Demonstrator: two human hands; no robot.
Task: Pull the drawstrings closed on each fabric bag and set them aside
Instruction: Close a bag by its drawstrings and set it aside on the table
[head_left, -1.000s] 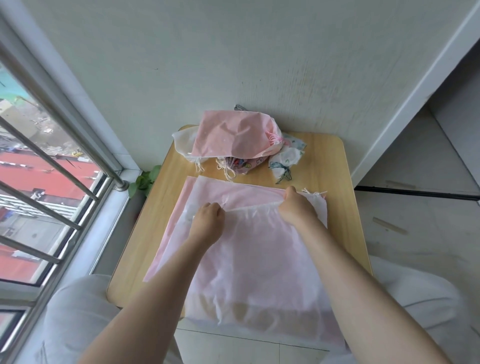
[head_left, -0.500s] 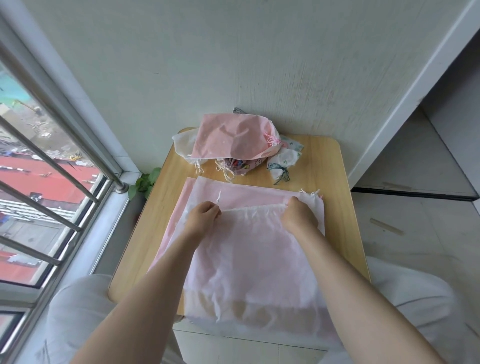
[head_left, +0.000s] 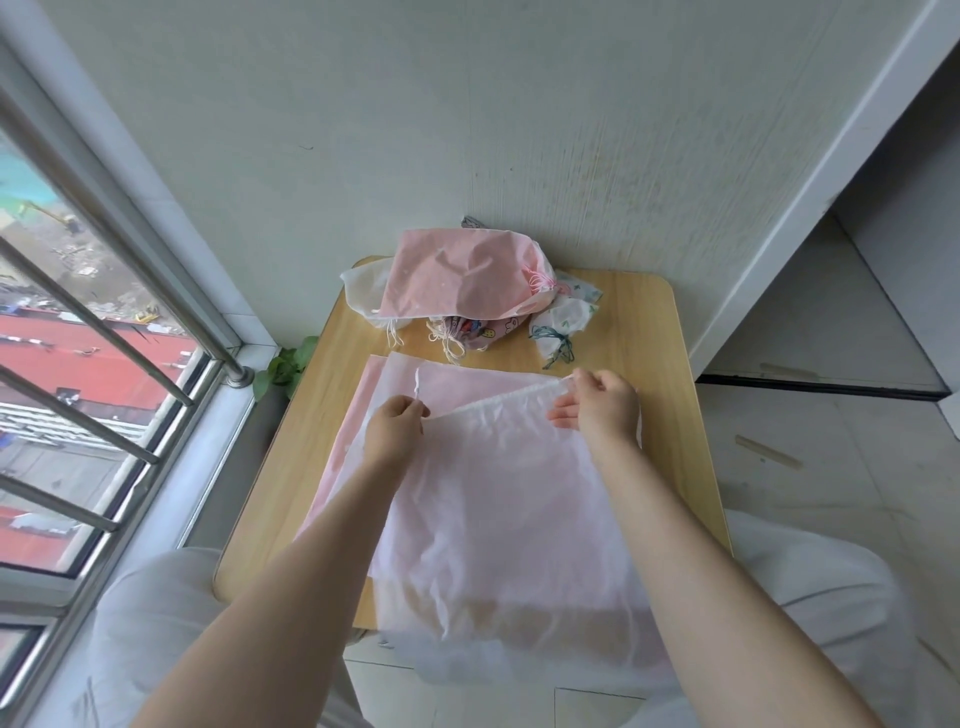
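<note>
A large sheer white drawstring bag (head_left: 498, 499) lies on top of flat pink bags (head_left: 343, 441) on the small wooden table (head_left: 660, 364). My left hand (head_left: 392, 431) pinches the white drawstring end (head_left: 417, 382) at the bag's left top corner. My right hand (head_left: 602, 405) pinches the gathered hem (head_left: 498, 406) at the right corner. The hem slants up toward the right. The bag's bottom hangs over the table's near edge.
A pile of closed bags sits at the table's far edge by the wall: a pink one (head_left: 462, 280) on top, a printed one (head_left: 478, 330) and a white one with a green cord (head_left: 563, 325). Window bars (head_left: 104, 332) run along the left. My knees flank the table.
My left hand has pulled the drawstring end out to the left while my right hand shifted right and up, lifting the hem's right end; the top edge shows gathers.
</note>
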